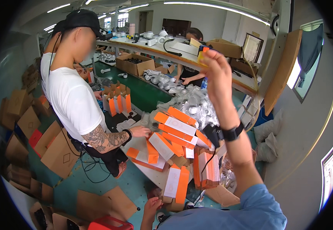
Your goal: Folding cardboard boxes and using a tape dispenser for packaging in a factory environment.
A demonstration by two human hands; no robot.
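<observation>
My right hand (217, 71) is raised up by the edge of the shelf, its fingers closed on a small yellow and dark-blue object (202, 55). That object is too small to name more exactly. Low at the front, my left hand (151, 207) has its fingers curled; what they hold, if anything, is hidden. Beside it stands an orange and white carton (176, 184). Several more such cartons (177, 124) lie in a loose pile on the table. A stack of flattened orange cartons (208, 168) stands under my right forearm.
A co-worker in a white shirt (76, 92) stands at the left, one hand by the cartons. Bagged white parts (191, 105) are heaped on the green bench (143, 92); another person sits behind it. Brown cardboard boxes (57, 153) cover the floor at the left; a red stool (111, 223) stands in front.
</observation>
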